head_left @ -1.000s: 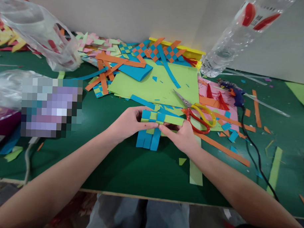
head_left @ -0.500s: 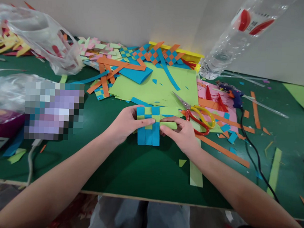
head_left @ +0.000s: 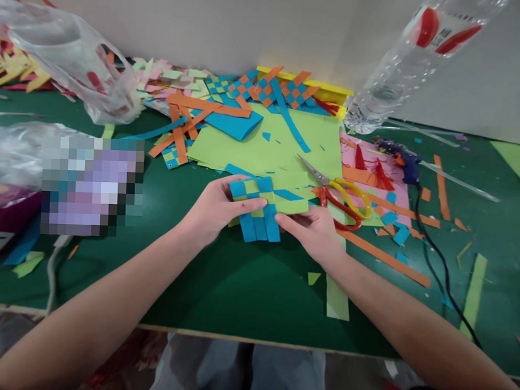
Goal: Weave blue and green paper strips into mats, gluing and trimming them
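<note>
A woven paper piece [head_left: 259,226] of blue and light green strips is held up over the table's middle, slightly tilted. Its blue strips hang side by side at the bottom, and a green strip [head_left: 291,205] sticks out to the right. My left hand [head_left: 225,205] pinches the weave from the left, thumb on its front and fingers hidden behind. On the right edge, my right hand [head_left: 312,228] grips the piece beside the green strip, thumb in front. Scissors [head_left: 328,183] with red and yellow handles lie just beyond my right hand.
Behind the weave lie green paper sheets [head_left: 227,151], with finished woven fish [head_left: 263,90] at the back. A bottle [head_left: 392,80] stands back right; a glue gun [head_left: 408,166] with a black cord lies right. A plastic bag [head_left: 77,58] and a blurred-out device [head_left: 93,189] are left.
The woven piece has tilted, its lower end swinging slightly right and up. The protruding green strip, curled before, now lies flatter. Both hands keep hold, and the view has shifted a little.
</note>
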Demonstrator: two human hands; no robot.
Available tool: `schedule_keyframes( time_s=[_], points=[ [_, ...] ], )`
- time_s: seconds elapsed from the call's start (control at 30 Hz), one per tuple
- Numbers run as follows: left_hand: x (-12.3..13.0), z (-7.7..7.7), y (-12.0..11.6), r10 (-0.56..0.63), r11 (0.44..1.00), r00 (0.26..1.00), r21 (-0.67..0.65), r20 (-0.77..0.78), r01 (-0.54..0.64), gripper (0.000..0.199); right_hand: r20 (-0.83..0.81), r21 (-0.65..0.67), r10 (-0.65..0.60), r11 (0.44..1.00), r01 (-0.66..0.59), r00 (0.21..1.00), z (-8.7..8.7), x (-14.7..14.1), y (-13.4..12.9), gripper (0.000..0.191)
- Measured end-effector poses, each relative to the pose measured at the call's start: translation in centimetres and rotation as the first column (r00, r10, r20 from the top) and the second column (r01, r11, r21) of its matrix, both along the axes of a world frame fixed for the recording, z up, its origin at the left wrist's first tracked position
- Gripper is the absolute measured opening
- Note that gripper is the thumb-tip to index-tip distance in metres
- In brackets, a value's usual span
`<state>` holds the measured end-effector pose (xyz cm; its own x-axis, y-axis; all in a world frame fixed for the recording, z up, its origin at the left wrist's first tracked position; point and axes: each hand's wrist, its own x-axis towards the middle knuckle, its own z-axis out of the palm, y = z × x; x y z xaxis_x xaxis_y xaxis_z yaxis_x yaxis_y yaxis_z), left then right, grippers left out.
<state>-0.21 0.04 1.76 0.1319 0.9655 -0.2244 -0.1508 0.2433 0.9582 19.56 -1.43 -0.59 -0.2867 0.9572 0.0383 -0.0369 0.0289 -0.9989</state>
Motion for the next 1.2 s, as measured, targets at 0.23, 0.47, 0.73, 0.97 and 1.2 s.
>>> schedule_keyframes(
  time_s=[0.23,0.47,0.73,0.97,1.2],
  points=[
    [-0.4,0.0,0.2,-0.062,0.998,0.996,0.024,-0.062,0.064,0.035,0.060,0.007,0.016,1.000,-0.016,0.998,-0.3,0.5,0.2,0.019],
    [-1.2,0.8,0.4,-0.294,0.955,0.930,-0.017,-0.220,0.297,0.026,0.113,-0.041,-0.005,0.999,0.010,0.994,0.3,0.6,0.3,0.027],
    [-1.2,0.8,0.4,-0.339,0.941,0.913,-0.067,-0.227,0.333,0.025,0.043,0.001,0.015,1.000,-0.016,0.999,0.0,1.0,0.4,0.028],
    [-1.0,0.2,0.5,-0.092,0.996,0.994,-0.003,-0.057,0.092,0.036,-0.019,-0.070,-0.029,0.997,0.028,0.999,0.1,0.5,0.3,0.039],
    [-0.2,-0.1,0.4,-0.085,0.996,0.995,-0.002,-0.045,0.085,0.034,0.114,-0.016,-0.178,0.983,0.181,0.977,0.7,0.2,0.2,0.031]
  ],
)
